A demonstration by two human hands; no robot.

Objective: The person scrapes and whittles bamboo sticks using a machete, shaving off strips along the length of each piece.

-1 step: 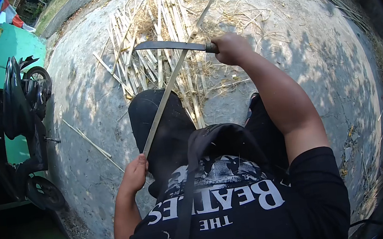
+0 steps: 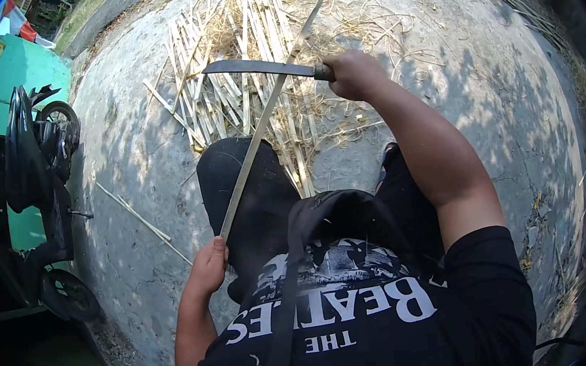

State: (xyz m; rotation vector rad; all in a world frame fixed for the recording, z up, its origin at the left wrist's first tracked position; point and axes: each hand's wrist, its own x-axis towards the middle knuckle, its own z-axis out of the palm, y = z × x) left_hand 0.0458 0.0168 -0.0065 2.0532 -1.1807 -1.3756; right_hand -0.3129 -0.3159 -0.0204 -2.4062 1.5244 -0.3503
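My left hand (image 2: 208, 265) is closed around the near end of a long, narrow bamboo strip (image 2: 250, 157). From there the strip slants up and away to the right, passing over my left knee (image 2: 230, 168). In my right hand (image 2: 355, 75) is the handle of a machete (image 2: 247, 67), fingers wrapped round it. Its dark, curved blade points left and crosses the strip beyond my knee, appearing to touch it. The strip's far end sticks out past the blade. Part of my left hand's grip is hidden from view.
Several pale bamboo strips (image 2: 248, 108) lie in a pile on the concrete ground (image 2: 143, 200) ahead, with curly shavings (image 2: 369, 29) around them. Two loose strips (image 2: 134, 212) lie to the left. A dark motorcycle (image 2: 36, 176) stands at the far left beside a green panel (image 2: 33, 61).
The machete and the strip have shifted very slightly. Both hands keep their grips.
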